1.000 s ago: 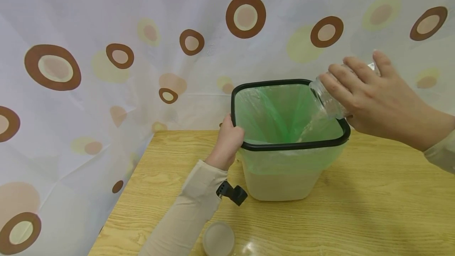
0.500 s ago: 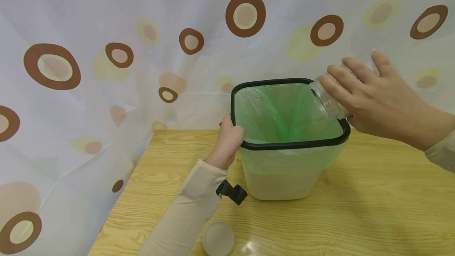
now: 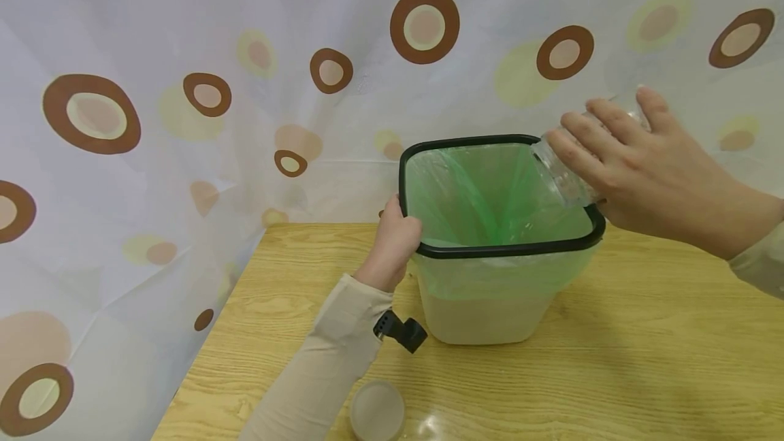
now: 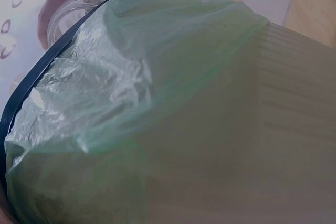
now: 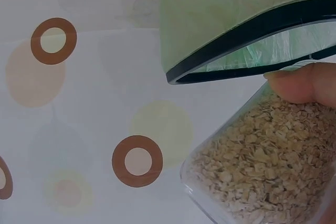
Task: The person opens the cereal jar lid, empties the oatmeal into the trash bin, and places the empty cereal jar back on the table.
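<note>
clear jar [image 3: 566,179] edges leftward, falling streak fades

since a second ago, we see the right hand [image 3: 667,169] carry the jar slightly left, at the right of the frame; the pale streak below its mouth no longer shows clearly. the left hand [image 3: 395,240], bin [image 3: 486,322] and round lid [image 3: 376,410] at bottom centre look unmoved.

as we judge it, the preparation is done: the lid is off, a green liner [image 3: 459,196] sits in the bin, and the jar is tipped with its mouth over the bin's right side. our right fingers curl round the jar; our left hand pinches the bin's black rim at its left edge.

pouring seems well short of finished, since plenty of flakes [image 5: 268,156] fill the jar at lower right of the right wrist view. how much lies in the bin we cannot tell.
</note>
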Demonstrator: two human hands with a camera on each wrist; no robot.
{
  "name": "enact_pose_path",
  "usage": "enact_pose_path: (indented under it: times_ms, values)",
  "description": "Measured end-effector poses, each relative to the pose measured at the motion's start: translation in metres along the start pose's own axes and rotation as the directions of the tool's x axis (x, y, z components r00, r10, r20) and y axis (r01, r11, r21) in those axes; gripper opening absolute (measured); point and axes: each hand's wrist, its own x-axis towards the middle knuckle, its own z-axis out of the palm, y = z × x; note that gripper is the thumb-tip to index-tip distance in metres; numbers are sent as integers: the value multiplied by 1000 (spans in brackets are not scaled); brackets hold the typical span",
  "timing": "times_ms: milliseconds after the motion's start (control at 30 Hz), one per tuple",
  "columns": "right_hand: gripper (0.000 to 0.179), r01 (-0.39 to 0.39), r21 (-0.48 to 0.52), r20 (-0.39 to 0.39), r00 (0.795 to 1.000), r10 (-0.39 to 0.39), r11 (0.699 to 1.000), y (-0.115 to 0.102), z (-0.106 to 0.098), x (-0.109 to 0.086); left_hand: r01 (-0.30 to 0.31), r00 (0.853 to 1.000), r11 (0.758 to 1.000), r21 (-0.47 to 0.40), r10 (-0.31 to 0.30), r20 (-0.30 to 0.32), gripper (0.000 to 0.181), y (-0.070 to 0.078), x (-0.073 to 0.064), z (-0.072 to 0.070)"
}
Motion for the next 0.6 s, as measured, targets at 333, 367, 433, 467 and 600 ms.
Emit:
enact_pose_path:
  times_ms: [333, 367, 433, 467, 600]
  values:
    - [50, -3, 3, 8, 1000, 3, 1000, 0, -2, 0, 17, 1000, 1000, -2, -17, 1, 57, 1, 1, 0]
    - [50, -3, 2, 5, 1000, 3, 1000, 0, -2, 0, 18, 1000, 1000, -2, -18, 3, 57, 1, 0, 0]
    - [49, -1, -2, -2, 1000, 1, 1000, 0, -2, 0, 17, 1000, 1000, 0, -17, 4, 57, 1, 0, 0]
    - [49, 0, -3, -4, 1000, 0, 1000, 0, -2, 0, 16, 1000, 1000, 0, -16, 4, 57, 1, 0, 0]
    - [49, 0, -7, -11, 1000, 0, 1000, 0, -2, 1, 12, 1000, 1000, 5, -12, 2, 55, 1, 0, 0]
